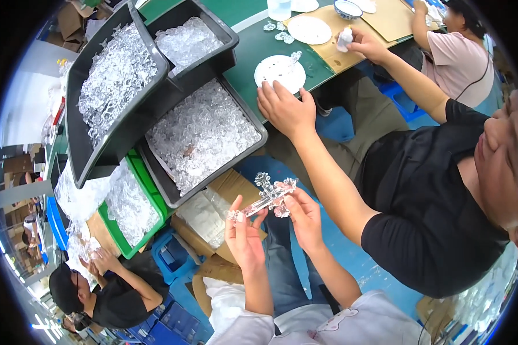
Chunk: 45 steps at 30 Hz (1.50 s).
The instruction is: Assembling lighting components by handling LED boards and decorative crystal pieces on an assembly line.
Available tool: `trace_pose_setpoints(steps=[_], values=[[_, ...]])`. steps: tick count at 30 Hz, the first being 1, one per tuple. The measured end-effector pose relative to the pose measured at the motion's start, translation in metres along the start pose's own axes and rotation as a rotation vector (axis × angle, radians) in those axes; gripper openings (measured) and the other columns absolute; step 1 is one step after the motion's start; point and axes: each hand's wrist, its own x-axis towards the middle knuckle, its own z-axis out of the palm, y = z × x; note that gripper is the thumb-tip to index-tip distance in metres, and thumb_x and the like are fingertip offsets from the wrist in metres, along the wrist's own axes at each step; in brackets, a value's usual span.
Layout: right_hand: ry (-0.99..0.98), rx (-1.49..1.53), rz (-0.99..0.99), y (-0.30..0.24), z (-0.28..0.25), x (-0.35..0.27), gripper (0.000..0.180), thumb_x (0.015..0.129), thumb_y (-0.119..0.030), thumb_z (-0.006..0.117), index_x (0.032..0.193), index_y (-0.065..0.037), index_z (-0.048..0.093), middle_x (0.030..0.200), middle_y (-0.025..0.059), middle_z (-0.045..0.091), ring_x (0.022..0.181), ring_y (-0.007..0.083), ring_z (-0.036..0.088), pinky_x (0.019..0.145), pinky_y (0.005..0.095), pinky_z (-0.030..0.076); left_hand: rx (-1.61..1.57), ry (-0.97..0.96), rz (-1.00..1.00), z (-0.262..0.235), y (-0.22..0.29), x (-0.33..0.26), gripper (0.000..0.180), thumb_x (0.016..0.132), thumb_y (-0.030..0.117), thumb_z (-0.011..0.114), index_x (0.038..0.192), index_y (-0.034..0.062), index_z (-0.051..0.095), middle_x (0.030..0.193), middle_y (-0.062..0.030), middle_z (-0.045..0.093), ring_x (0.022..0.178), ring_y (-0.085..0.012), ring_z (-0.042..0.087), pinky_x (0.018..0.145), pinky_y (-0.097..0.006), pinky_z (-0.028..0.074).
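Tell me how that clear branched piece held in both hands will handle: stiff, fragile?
The clear branched piece looks rigid, keeping its shape between left hand and right hand. Its thin prongs probably snap easily. The glossy surface may be slippery.

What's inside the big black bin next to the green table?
The black bin is heaped with clear plastic pieces. Its bottom is hidden beneath them, so anything lower cannot be seen.

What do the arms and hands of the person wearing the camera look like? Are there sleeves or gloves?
No gloves: the left hand and right hand are bare, with no rings, watch or bracelet that I can see. The forearms are uncovered too. Loose white short sleeves start lower down near the picture's bottom edge, part of a white top with a small pinkish cartoon print.
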Motion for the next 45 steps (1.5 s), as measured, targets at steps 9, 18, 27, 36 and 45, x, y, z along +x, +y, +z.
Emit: trace_pose_setpoints(steps=[9, 18, 27, 36, 45], values=[[-0.017, 0.055, -0.059, -0.014, 0.011, 0.004, 0.031, 0.088, -0.011, 0.048, 0.114, 0.005, 0.049, 0.106, 0.0076, 0.056, 0.092, 0.0112, 0.053, 0.082, 0.0247, 0.041, -0.295, -0.094, -0.370, -0.012, 0.004, 0.020, 0.022, 0.085, 0.008, 0.048, 0.105, -0.0018, 0.047, 0.086, -0.0111, 0.056, 0.065, -0.0159, 0.056, 0.067, -0.032, 0.051], [-0.001, -0.356, -0.128, -0.038, 0.027, 0.016, 0.031, 0.078, -0.009, 0.061, 0.106, 0.002, 0.054, 0.097, 0.0081, 0.057, 0.090, 0.0123, 0.053, 0.079, 0.0243, 0.042, -1.136, -0.300, -1.294, -0.013, -0.023, 0.025, 0.025, 0.088, 0.018, 0.041, 0.101, -0.0027, 0.045, 0.074, -0.0035, 0.051, 0.042, -0.0075, 0.039, 0.038, -0.022, 0.033], [0.129, -0.243, 0.041, -0.035, 0.021, 0.022, 0.024, 0.076, -0.008, 0.064, 0.096, 0.002, 0.056, 0.078, 0.0042, 0.060, 0.072, 0.0065, 0.054, 0.061, 0.0186, 0.043, -0.989, -0.365, -1.262, -0.006, -0.025, 0.016, 0.027, 0.091, 0.031, 0.035, 0.096, 0.0079, 0.048, 0.066, -0.0027, 0.044, 0.042, -0.0129, 0.037, 0.037, -0.025, 0.032], [0.208, -0.411, -0.050, -0.021, 0.004, 0.018, 0.021, 0.076, -0.011, 0.065, 0.091, 0.001, 0.056, 0.075, 0.0025, 0.060, 0.069, 0.0058, 0.054, 0.062, 0.0197, 0.043, 0.274, -0.353, -0.437, -0.003, -0.018, 0.011, 0.032, 0.088, 0.025, 0.047, 0.111, 0.0034, 0.046, 0.103, -0.0104, 0.055, 0.087, -0.0203, 0.057, 0.072, -0.034, 0.048], [0.084, -0.400, 0.036, 0.003, -0.005, -0.002, 0.021, 0.077, -0.005, 0.063, 0.095, 0.000, 0.055, 0.084, 0.0028, 0.060, 0.077, 0.0065, 0.055, 0.069, 0.0200, 0.043, 0.443, -0.197, -0.241, 0.003, -0.007, 0.046, 0.029, 0.072, 0.002, 0.066, 0.099, -0.0027, 0.057, 0.086, -0.0058, 0.061, 0.079, -0.0121, 0.057, 0.073, -0.024, 0.045]])
